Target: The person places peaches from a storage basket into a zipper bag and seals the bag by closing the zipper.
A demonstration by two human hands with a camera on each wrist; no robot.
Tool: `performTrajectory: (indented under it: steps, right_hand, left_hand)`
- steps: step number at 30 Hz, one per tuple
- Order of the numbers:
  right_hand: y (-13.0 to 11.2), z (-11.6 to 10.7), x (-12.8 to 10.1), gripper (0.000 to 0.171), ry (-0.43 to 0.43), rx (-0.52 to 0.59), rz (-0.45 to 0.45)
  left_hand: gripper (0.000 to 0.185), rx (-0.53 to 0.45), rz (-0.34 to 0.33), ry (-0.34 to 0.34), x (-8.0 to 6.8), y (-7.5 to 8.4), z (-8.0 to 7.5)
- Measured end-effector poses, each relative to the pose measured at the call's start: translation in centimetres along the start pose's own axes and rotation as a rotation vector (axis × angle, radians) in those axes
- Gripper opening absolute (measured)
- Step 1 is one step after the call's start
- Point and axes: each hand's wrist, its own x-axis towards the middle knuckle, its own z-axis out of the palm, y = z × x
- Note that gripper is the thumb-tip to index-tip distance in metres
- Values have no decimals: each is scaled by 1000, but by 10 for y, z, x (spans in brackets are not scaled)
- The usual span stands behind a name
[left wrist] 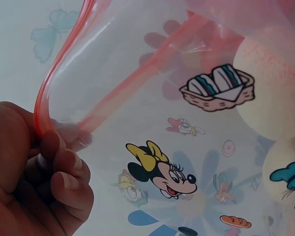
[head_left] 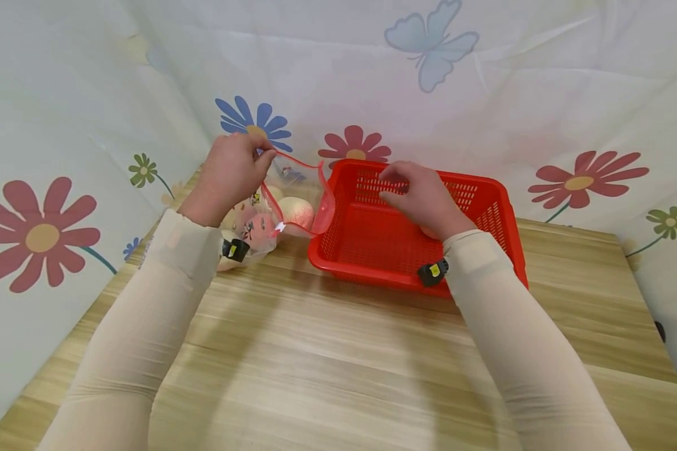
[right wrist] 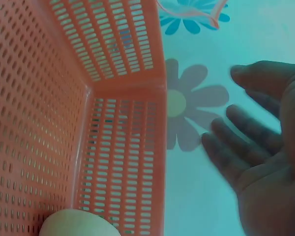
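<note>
The left grip pinches the upright bag's rim, mouth up; right grip spread above the red basket.

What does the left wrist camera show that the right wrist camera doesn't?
Only the left wrist view shows the left hand pinching the bag's red rim, its cartoon prints, and pale round things inside. Only the right wrist view shows the open right hand and the red basket holding one pale round thing. Both show the flowered cloth.

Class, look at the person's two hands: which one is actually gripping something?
The left hand: it pinches the red-edged rim of the clear printed bag. The right hand hangs open over the red basket, holding nothing.
</note>
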Motion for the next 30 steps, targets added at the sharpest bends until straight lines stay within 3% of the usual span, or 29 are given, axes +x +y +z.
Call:
performTrajectory:
  steps: [8, 30]
  right_hand:
    - [14, -9, 5, 60, -99, -54, 113]
    - [47, -25, 4, 65, -174, -79, 328]
  left_hand:
    - [32, -4, -4, -4, -1, 1, -1]
    - [31, -5, 15, 5, -2, 2, -1]
